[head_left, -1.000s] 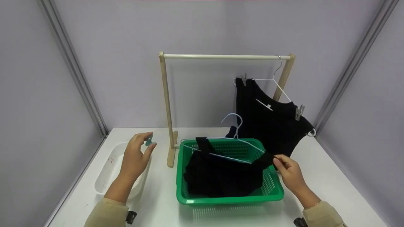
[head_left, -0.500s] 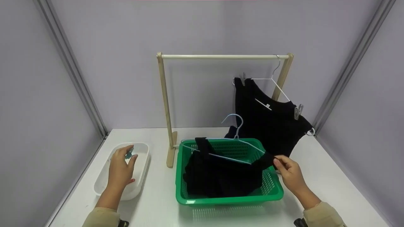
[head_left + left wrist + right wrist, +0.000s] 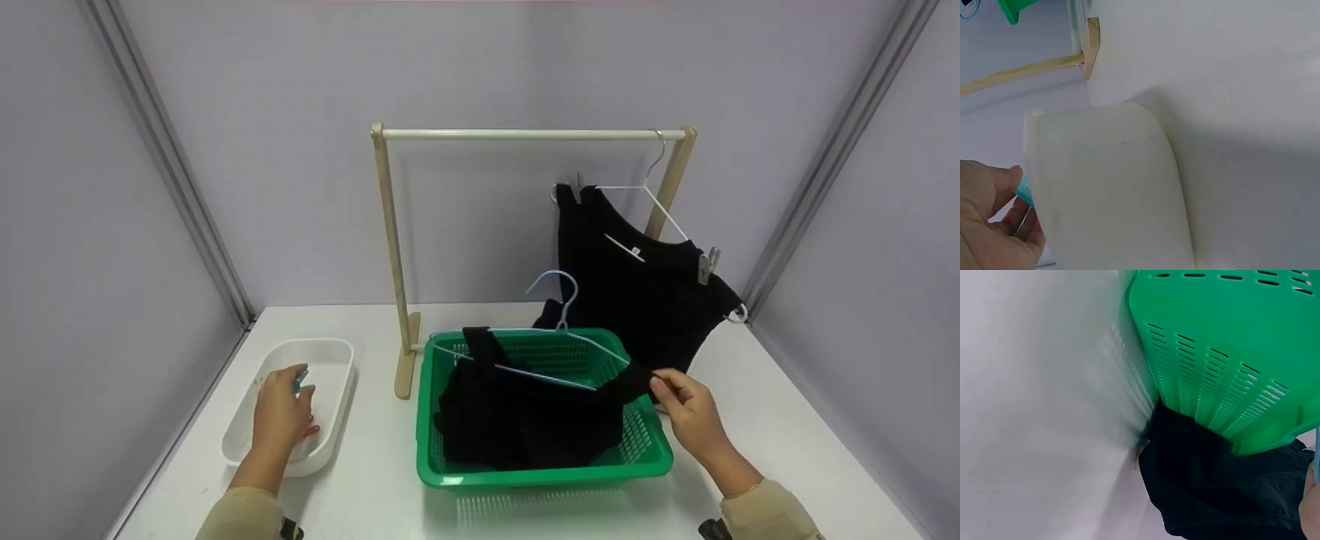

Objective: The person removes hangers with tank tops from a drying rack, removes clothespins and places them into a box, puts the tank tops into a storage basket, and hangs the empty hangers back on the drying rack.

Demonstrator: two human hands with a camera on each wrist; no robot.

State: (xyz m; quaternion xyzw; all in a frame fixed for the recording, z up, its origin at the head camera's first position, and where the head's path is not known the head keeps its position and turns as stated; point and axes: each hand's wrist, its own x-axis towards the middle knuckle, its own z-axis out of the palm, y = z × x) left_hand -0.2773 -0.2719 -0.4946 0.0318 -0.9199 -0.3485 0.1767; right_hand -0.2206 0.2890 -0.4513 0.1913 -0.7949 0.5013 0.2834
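My left hand [image 3: 277,412] is over the white tub [image 3: 346,375] and pinches a small teal clothespin [image 3: 1024,190] between thumb and fingers. A red piece [image 3: 312,430] lies in the tub beside the hand. To the right, my right hand [image 3: 694,412] pinches the right strap of a black tank top [image 3: 532,427] at the end of a light blue hanger [image 3: 574,286]. The top sags into the green basket [image 3: 544,477], and its other strap loops over the hanger's left side. In the right wrist view only a bit of the hand shows at the edge.
Behind the basket stands a wooden clothes rack [image 3: 517,135]. From its right end a second black top [image 3: 637,300] hangs on a white hanger [image 3: 667,210], held by clothespins [image 3: 706,266] at both shoulders. Grey walls [image 3: 480,67] enclose the white table [image 3: 375,487].
The left hand has moved left and down with the teal clothespin, from beside the rack to low over the tub. The right hand has kept its grip on the strap.
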